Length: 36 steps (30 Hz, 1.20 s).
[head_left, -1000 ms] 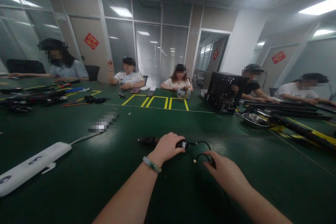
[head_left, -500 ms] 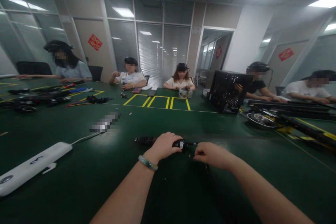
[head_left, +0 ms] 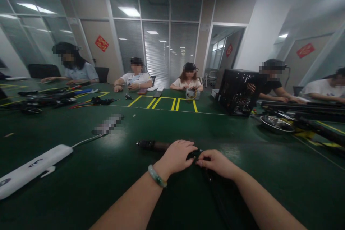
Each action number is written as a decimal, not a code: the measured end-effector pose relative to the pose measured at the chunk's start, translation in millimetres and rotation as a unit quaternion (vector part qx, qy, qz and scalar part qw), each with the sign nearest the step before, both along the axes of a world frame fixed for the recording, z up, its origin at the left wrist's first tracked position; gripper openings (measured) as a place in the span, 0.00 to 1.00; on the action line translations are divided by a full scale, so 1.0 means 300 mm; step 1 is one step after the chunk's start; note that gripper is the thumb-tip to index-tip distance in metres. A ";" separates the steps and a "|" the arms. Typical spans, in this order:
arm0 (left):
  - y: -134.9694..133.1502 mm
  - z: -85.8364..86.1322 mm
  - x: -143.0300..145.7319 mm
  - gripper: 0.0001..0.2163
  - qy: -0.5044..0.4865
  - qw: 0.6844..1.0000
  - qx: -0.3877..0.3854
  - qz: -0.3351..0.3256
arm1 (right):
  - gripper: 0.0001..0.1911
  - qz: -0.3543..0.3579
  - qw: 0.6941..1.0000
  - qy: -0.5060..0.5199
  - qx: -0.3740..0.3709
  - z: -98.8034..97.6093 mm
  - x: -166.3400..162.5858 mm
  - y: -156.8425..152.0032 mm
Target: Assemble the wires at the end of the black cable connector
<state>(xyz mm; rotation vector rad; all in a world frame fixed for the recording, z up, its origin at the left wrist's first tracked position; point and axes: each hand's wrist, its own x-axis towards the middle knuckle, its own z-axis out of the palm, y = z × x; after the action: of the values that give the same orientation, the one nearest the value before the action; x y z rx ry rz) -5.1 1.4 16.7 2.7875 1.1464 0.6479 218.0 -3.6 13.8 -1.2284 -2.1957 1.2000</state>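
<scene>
My left hand (head_left: 178, 156), with a pale green bracelet on its wrist, lies curled over the right end of a black cylindrical tool (head_left: 153, 145) lying on the green table (head_left: 172, 125). Close against it on the right, my right hand (head_left: 215, 161) pinches the end of a thin black cable (head_left: 208, 176) at the tool's end. The cable runs back toward me under my right forearm. The point where cable and tool meet is hidden by my fingers.
A white power strip (head_left: 29, 169) lies at the left with its cord running to a blurred item (head_left: 107, 125). A black perforated case (head_left: 238, 91), a metal bowl (head_left: 276, 124) and long black parts stand at the right. Several seated people work along the far edge.
My right hand has moved left with the cable end until it meets my left hand at the tool. The loop of cable seen earlier is gone from view. The camera tilted slightly.
</scene>
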 end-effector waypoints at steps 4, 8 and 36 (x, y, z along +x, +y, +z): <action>0.002 -0.014 0.032 0.15 -0.005 1.000 -0.006 0.023 | 0.09 -0.002 0.997 -0.052 0.061 0.016 -0.014 -0.005; 0.008 -0.020 0.049 0.10 -0.008 0.999 -0.008 0.047 | 0.05 0.001 0.988 -0.081 0.132 0.043 -0.038 -0.029; -0.012 0.013 0.033 0.05 -0.019 0.998 -0.049 0.044 | 0.08 -0.083 0.994 -0.073 0.014 0.026 -0.033 -0.035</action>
<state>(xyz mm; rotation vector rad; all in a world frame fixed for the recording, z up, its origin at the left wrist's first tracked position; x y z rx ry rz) 4.9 -2.1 20.5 2.6448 1.2643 0.6296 208.0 -14.0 21.7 -1.4974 -2.1526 1.0410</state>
